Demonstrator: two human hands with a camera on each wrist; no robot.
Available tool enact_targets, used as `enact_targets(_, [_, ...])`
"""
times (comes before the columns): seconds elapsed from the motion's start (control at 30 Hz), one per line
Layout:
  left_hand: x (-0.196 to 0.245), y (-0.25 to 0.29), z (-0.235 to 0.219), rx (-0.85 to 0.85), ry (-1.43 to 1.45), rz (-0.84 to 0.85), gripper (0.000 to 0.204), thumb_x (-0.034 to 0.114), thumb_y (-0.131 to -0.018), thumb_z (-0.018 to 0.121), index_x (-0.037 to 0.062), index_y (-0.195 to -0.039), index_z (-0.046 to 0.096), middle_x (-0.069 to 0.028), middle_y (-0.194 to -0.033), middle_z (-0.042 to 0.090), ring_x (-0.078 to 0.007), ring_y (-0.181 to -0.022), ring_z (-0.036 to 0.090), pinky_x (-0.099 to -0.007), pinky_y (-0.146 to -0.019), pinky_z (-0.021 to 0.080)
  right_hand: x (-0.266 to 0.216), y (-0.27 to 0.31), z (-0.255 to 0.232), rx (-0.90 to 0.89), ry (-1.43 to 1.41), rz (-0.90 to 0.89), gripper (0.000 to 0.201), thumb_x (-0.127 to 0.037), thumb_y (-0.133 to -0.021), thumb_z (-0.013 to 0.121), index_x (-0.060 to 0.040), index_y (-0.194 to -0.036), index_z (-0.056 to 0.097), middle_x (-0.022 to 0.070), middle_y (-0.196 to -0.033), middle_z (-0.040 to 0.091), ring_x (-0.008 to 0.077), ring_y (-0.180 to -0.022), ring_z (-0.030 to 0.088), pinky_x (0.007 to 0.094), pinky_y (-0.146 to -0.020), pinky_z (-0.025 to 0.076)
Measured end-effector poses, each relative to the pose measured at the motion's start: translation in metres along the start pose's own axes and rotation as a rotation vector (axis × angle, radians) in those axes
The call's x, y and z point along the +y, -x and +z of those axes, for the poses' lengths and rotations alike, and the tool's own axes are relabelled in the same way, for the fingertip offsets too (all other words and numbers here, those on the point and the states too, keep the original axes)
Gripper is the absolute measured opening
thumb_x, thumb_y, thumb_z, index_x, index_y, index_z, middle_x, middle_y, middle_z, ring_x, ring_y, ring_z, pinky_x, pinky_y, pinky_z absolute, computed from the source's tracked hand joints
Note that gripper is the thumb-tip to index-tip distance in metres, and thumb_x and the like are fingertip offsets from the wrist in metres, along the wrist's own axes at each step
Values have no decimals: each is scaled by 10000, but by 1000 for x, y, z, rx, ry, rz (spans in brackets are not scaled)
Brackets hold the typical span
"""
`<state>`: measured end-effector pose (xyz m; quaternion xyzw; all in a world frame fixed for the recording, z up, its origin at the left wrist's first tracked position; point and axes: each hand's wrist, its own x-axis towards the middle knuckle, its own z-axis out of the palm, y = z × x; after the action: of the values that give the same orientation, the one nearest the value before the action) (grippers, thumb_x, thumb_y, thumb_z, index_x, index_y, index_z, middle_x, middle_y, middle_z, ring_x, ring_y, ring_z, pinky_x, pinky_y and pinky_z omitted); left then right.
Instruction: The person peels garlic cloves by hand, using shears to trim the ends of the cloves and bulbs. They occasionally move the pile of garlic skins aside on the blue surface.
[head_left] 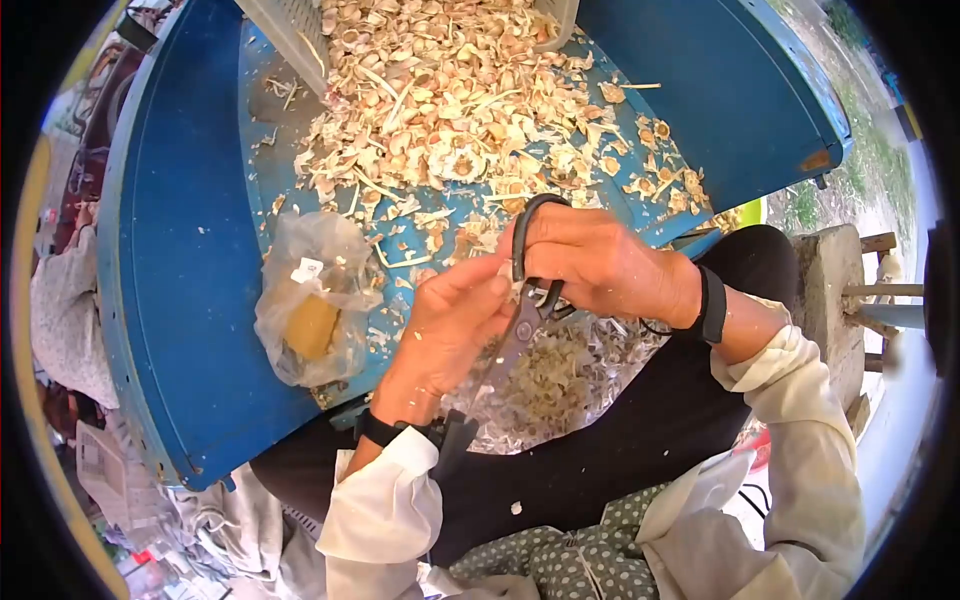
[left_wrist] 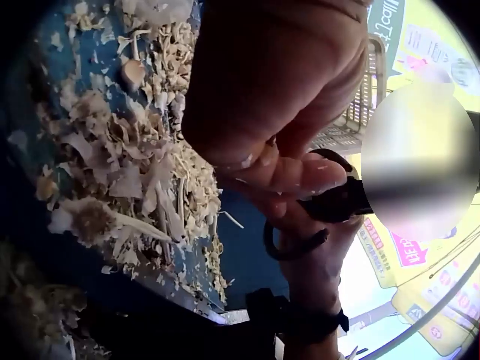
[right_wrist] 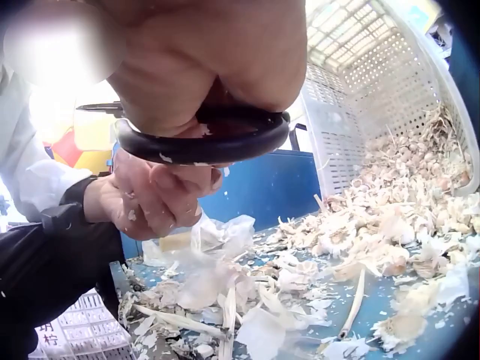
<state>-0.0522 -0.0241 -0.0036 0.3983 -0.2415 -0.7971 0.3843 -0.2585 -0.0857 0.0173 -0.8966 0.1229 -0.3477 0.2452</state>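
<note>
Head view has the person sitting at a blue table (head_left: pixel 180 260) that's buried in garlic skins (head_left: pixel 470 110), with a white plastic basket (head_left: pixel 290 25) tipped on its side at the far end and spilling more of the same. Both hands are up close together over the near edge of the table, right above the lap. Right hand (head_left: pixel 590 262) is wrapped around the black handles of a pair of scissors (head_left: pixel 525 305), fingers curled through the loop, blades pointing down toward the body. Left hand (head_left: pixel 455 320) is bunched up right against the blades with fingertips pinched together, looks like it's got something small in there, but honestly I can't tell what, the fingers cover it. Right wrist view shows the black scissor loop tight against the palm and the left hand's fingers curled just behind it. Left wrist view is mostly fingers and the black handle, not much else readable. Off to the left on the table sits a crumpled clear plastic bag (head_left: pixel 312 295) with something yellowish inside. More skins lie piled in the lap (head_left: pixel 550 385) under the hands.
</note>
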Motion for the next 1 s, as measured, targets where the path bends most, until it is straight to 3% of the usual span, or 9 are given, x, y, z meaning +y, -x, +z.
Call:
enact_targets(0.07, [5,4,-1,64,66,184,306,115,-891,627,9,-1171,563,-94,-1011,639,-126,-854,640,-170,-658,564,-1,-2,-12,141,48,367,308,-95,-643,751,-4,-847,538,104,-768,549,291,-679,549,361,-583,452])
enact_targets(0.13, [10,3,-7,82,114,156,310,103,-902,607,18,-1195,549,-122,-1058,629,-155,-876,646,-208,-697,579,-4,-8,-34,-63,50,768,472,-340,-663,801,8,-753,495,132,-664,529,295,-574,506,365,-535,412])
enact_targets(0.4, [-2,3,-25,170,304,311,330,98,-896,626,4,-1202,548,-86,-1024,635,-126,-840,627,-216,-704,550,0,1,4,-242,294,657,530,-454,-649,776,-3,-780,531,174,-702,573,364,-678,592,408,-587,454])
enact_targets(0.67, [-2,4,-31,132,156,338,291,77,-905,603,13,-1185,558,-99,-1019,633,-95,-769,576,-168,-624,502,-3,5,9,-294,212,696,543,-486,-705,749,1,-620,524,145,-515,528,357,-490,534,404,-480,418])
enact_targets(0.77, [-5,3,-23,132,96,299,281,99,-912,597,6,-1174,560,-89,-988,623,-80,-742,526,-154,-571,456,-3,8,6,-319,58,731,521,-441,-738,743,29,-648,540,170,-515,511,333,-448,469,386,-472,392])
enact_targets(0.83, [-10,2,-17,39,134,362,275,129,-905,611,8,-1150,578,-50,-952,631,-81,-755,559,-190,-586,472,-6,1,3,-300,-178,737,367,-313,-778,750,-5,-685,572,107,-478,451,174,-426,424,336,-451,357])
enact_targets(0.87, [-11,3,-16,32,138,359,275,129,-905,611,8,-1150,578,-50,-952,631,-81,-755,559,-190,-586,472,-4,-3,1,-299,-172,743,367,-313,-778,750,-5,-685,572,107,-478,451,174,-426,424,336,-451,357])
enact_targets(0.93, [-9,4,-16,-5,334,277,233,102,-897,600,18,-1112,569,-39,-938,606,-86,-775,550,-192,-595,468,12,-13,-9,49,82,955,318,-250,-770,747,8,-713,570,109,-510,465,121,-476,444,324,-472,364])
enact_targets(1.0, [-5,3,-17,-34,364,239,182,135,-881,579,31,-1028,557,-42,-938,582,-115,-773,543,-205,-585,454,53,-6,-13,129,275,816,274,-202,-749,724,20,-738,564,131,-561,506,165,-506,475,338,-504,384])
